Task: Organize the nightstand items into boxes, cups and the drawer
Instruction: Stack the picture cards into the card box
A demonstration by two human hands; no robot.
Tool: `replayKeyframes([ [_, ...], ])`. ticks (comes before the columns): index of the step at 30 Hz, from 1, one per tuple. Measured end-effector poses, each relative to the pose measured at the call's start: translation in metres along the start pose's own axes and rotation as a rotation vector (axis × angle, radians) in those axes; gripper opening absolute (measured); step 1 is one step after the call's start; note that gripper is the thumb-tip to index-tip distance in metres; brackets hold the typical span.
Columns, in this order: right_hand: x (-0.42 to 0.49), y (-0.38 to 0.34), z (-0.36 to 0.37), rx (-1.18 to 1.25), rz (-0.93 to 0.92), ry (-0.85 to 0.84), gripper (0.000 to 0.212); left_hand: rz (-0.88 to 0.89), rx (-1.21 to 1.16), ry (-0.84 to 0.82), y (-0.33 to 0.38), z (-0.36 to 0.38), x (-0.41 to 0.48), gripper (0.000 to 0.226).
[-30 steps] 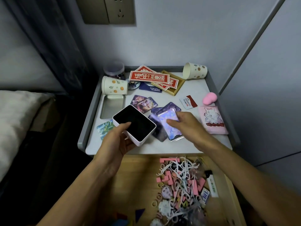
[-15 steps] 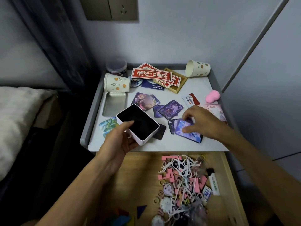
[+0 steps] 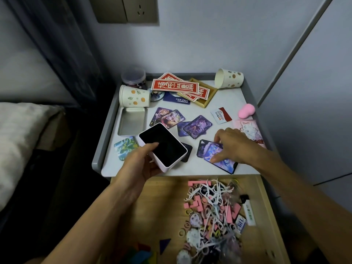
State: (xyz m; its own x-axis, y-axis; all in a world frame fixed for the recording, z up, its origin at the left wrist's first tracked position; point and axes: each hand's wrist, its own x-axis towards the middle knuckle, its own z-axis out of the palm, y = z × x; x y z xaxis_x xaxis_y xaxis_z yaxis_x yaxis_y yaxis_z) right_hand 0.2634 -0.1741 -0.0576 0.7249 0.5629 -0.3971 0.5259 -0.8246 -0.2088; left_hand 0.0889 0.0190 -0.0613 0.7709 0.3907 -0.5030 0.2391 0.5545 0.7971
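Nearest us, the open drawer (image 3: 162, 202). Our left hand (image 3: 141, 166), at 9 o'clock, keeps its grip round the white box (image 3: 163, 145); our right hand (image 3: 235, 145), at 3 o'clock, pinches holographic cards (image 3: 225, 164) on the grey-rimmed tabletop (image 3: 226, 100), dragged rightward since a second ago. Beyond, a wall socket (image 3: 140, 10).

My white box (image 3: 167, 149) hides most of a dark card (image 3: 187, 151), my right fingers (image 3: 221, 135) cover part of the shiny cards (image 3: 222, 163), and the drawer (image 3: 162, 206) runs off the bottom edge.
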Motion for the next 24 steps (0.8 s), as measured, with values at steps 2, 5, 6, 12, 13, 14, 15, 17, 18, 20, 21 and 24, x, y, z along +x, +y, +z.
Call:
replayKeyframes([
  [2, 0.0, 0.0, -0.001, -0.028, -0.02, -0.003, 0.06, 0.031, 0.063, 0.084, 0.001, 0.001, 0.0, 0.02],
  [5, -0.003, 0.002, -0.014, 0.083, -0.041, 0.061, 0.042, 0.132, 0.212, 0.168, 0.001, 0.002, -0.002, 0.027],
  [6, -0.005, 0.003, -0.021, 0.188, -0.06, 0.085, 0.039, 0.185, 0.254, 0.165, 0.001, 0.003, -0.003, 0.031],
  [12, -0.036, -0.024, -0.043, 0.863, -0.307, -0.186, 0.026, 0.353, 0.466, -0.088, -0.003, 0.007, -0.009, 0.034],
  [13, -0.037, -0.026, -0.041, 0.857, -0.326, -0.221, 0.025, 0.346, 0.511, -0.109, -0.003, 0.008, -0.009, 0.028],
  [14, -0.038, -0.027, -0.039, 0.839, -0.338, -0.243, 0.024, 0.34, 0.537, -0.12, -0.004, 0.008, -0.009, 0.026],
  [15, -0.038, -0.027, -0.038, 0.824, -0.346, -0.26, 0.023, 0.332, 0.555, -0.125, -0.003, 0.009, -0.01, 0.025],
  [17, -0.038, -0.026, -0.036, 0.812, -0.357, -0.287, 0.021, 0.317, 0.575, -0.155, -0.002, 0.011, -0.013, 0.027],
  [18, -0.038, -0.024, -0.036, 0.81, -0.359, -0.293, 0.021, 0.283, 0.561, -0.167, -0.001, 0.012, -0.015, 0.03],
  [20, -0.038, -0.023, -0.034, 0.808, -0.363, -0.294, 0.021, 0.165, 0.549, -0.196, 0.001, 0.014, -0.017, 0.042],
  [21, -0.038, -0.023, -0.033, 0.806, -0.369, -0.293, 0.021, 0.12, 0.574, -0.215, 0.001, 0.014, -0.017, 0.047],
  [24, -0.037, -0.024, -0.029, 0.798, -0.381, -0.287, 0.02, 0.092, 0.62, -0.299, -0.001, 0.015, -0.018, 0.043],
])
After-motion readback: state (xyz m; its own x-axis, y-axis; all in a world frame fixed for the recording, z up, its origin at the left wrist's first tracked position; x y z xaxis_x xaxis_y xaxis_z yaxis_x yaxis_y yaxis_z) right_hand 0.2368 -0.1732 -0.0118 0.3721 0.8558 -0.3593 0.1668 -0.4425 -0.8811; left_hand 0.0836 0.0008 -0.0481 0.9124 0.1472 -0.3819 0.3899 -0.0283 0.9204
